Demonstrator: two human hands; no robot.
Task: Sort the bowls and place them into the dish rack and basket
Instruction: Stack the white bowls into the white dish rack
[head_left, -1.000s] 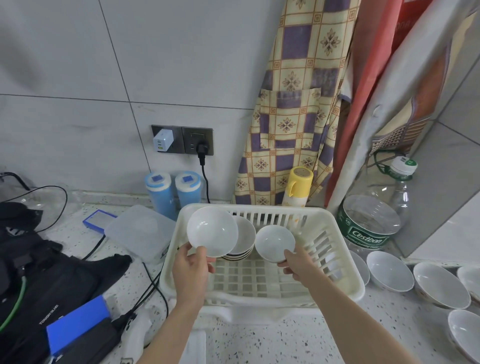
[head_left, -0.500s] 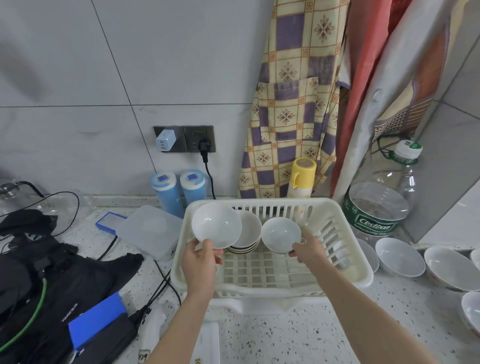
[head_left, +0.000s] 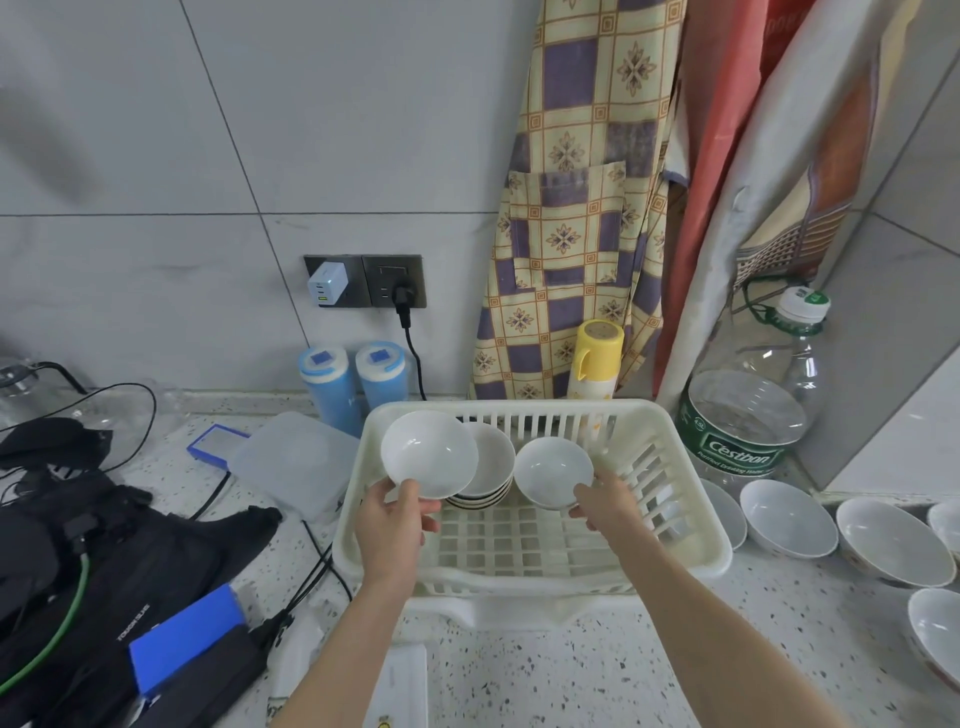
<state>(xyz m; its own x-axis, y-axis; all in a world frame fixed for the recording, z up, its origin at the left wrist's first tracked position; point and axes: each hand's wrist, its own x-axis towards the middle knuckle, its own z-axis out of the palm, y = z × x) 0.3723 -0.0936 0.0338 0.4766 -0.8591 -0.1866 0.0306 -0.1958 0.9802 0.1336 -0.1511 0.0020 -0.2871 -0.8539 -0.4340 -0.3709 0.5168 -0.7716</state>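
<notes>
At frame centre, the left hand (head_left: 393, 521) pinched 1 white bowl (head_left: 429, 453) by its lower rim above the dish rack (head_left: 691, 525)'s left edge. The right hand (head_left: 609, 505) gripped a smaller bowl (head_left: 552, 471) beside the stacked bowls (head_left: 491, 467); the slatted floor below lay bare.

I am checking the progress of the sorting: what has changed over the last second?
Little. The left hand still holds its white bowl above the stack in the dish rack; the right hand still holds the smaller bowl over the rack floor. Nothing was released; the counter bowls stayed.
</notes>
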